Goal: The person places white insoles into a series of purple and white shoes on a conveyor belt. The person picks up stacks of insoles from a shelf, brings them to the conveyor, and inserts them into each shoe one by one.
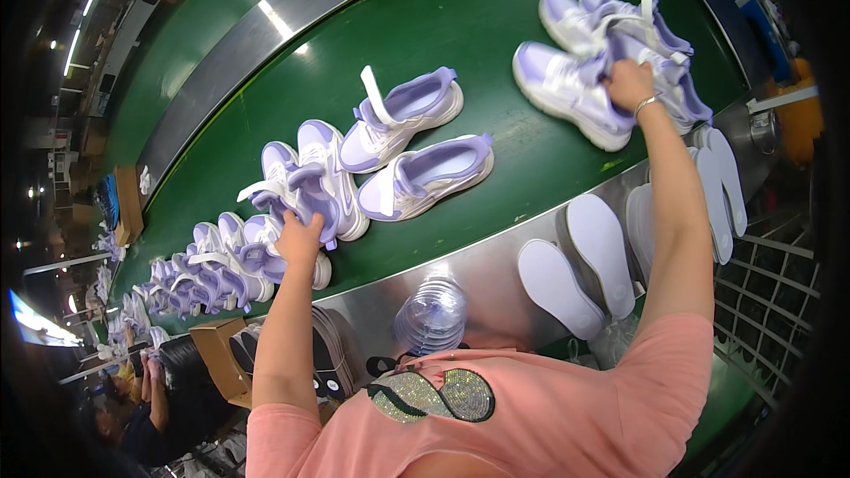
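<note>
I judge this shoe handling: my right grip (630, 84) clasps one lavender-and-white shoe (567, 88), next needing steady support; my left grip (301, 235) touches a second shoe (316, 193), closure unclear.

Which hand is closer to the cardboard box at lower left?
Left: the left hand is on a lilac shoe beyond the cardboard box; the right hand is on another shoe, far to the right.

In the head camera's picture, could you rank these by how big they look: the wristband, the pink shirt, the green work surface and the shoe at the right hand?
1. Green work surface
2. Pink shirt, helped by nearness to the camera
3. Shoe at the right hand
4. Wristband
</note>
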Demonstrator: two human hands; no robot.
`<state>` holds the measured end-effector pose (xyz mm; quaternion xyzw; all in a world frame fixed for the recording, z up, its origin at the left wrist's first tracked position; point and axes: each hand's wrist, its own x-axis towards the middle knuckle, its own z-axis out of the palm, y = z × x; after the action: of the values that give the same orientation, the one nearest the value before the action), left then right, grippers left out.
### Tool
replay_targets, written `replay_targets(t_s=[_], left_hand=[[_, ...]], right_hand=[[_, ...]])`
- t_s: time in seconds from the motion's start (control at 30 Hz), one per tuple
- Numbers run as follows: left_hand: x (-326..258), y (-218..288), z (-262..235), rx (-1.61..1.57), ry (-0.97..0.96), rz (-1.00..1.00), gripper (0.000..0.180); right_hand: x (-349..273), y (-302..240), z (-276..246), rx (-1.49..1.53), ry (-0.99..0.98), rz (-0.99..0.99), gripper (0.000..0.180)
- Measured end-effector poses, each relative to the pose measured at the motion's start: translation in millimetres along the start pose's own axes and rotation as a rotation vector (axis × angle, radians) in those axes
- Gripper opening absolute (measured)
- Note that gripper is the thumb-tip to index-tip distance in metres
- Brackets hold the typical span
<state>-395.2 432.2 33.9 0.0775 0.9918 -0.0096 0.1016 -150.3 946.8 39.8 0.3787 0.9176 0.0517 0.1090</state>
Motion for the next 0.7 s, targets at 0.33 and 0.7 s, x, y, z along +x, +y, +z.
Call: replay_targets(t_s=[0.33, 0.7], left_hand=[[-5, -1, 5, -0.015, 0.015, -0.033, 0.056], [1, -8, 3, -0.085, -0.030, 0.028, 0.060]], right_hand=[[0, -77, -80, 0.039, 0.441, -0.190, 0.019], [-59, -236, -26, 0.232, 0.077, -0.699, 0.017]])
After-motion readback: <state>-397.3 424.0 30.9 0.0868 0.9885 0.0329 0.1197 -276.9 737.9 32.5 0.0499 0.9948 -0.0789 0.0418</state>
